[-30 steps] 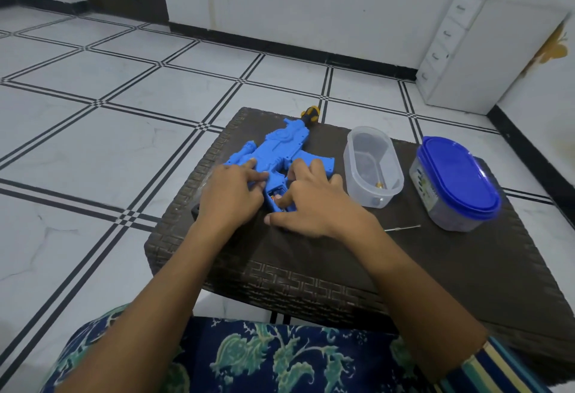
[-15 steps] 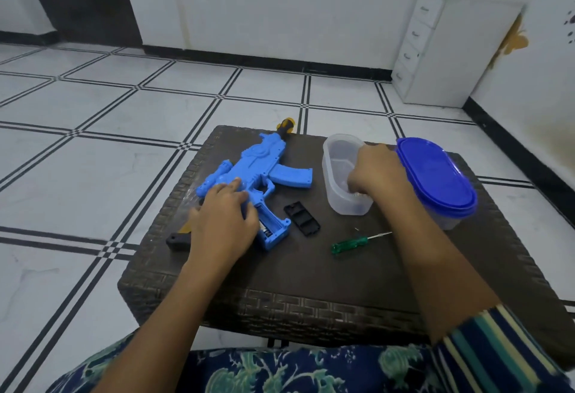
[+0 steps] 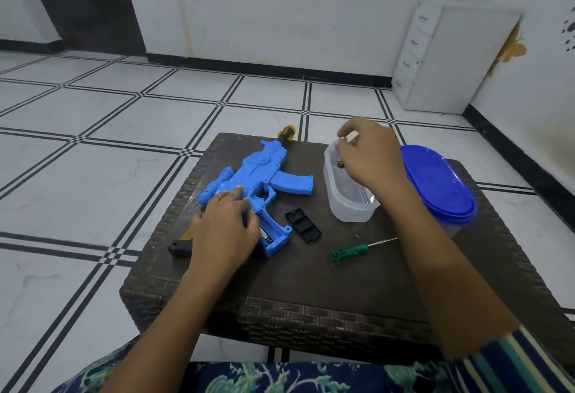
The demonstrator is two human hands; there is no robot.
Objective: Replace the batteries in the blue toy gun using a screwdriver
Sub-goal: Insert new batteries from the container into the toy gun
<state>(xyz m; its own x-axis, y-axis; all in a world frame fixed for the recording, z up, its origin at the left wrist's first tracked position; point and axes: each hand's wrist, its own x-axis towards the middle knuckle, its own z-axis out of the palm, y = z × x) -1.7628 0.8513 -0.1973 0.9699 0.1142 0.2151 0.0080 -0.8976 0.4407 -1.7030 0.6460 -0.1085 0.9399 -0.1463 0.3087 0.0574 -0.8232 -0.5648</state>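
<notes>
The blue toy gun [image 3: 261, 174] lies flat on the dark woven table [image 3: 311, 293], its grip compartment open toward me. My left hand [image 3: 225, 227] rests on the gun's rear, fingers spread over it. The black battery cover [image 3: 303, 227] lies beside the grip. A green-handled screwdriver [image 3: 351, 251] lies on the table to the right of it. My right hand [image 3: 370, 156] is raised over the clear plastic container [image 3: 345, 206], fingers curled and holding small batteries [image 3: 342, 140]; another dark end shows below the fingers.
A blue-lidded container [image 3: 435, 184] stands right of the clear one, close to my right forearm. The gun's yellow-and-black muzzle [image 3: 287, 132] reaches the table's far edge. A white drawer cabinet [image 3: 451, 59] stands against the far wall on the tiled floor.
My right hand left the gun's grip, went into the clear container and now lifts out of it holding batteries. The cover and screwdriver came into view. My left hand stayed on the gun.
</notes>
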